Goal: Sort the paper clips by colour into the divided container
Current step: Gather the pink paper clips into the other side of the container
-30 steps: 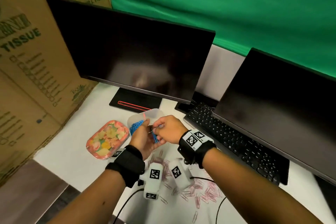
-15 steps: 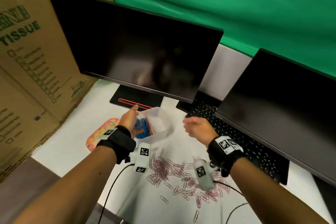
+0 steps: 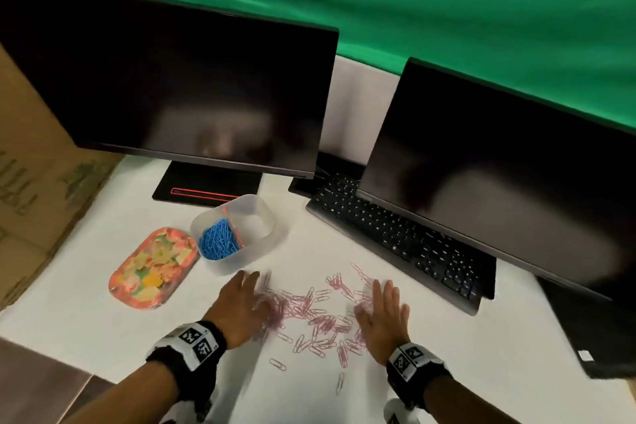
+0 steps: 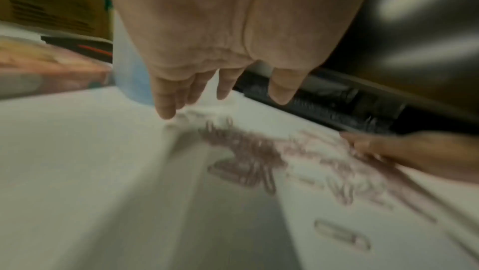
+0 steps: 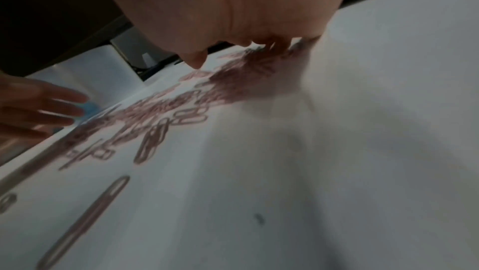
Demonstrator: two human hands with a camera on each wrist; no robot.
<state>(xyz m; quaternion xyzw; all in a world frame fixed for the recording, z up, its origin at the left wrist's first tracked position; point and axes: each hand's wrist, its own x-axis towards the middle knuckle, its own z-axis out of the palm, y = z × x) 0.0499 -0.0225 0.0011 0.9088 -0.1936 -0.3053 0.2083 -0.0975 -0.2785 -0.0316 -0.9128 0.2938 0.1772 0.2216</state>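
Several pink paper clips [image 3: 318, 317] lie scattered on the white table, also blurred in the wrist views [image 4: 249, 155] [image 5: 181, 106]. The translucent divided container [image 3: 268, 217] stands beyond them; its left compartment holds a heap of blue paper clips [image 3: 218, 243], its right compartment looks empty. My left hand [image 3: 242, 299] lies flat, fingers straight, at the left edge of the pink pile. My right hand [image 3: 383, 310] lies flat with spread fingers at the pile's right edge. Neither hand holds anything.
A floral lid [image 3: 153, 267] lies left of the container. Two dark monitors [image 3: 179, 96] [image 3: 499, 175] and a black keyboard [image 3: 395, 237] stand behind and to the right. Cardboard boxes [image 3: 31, 165] rise at the left.
Both hands have come down from the container and mid-air to the table, flat on either side of the pink clips. The blue clips I held earlier are gone from my hands.
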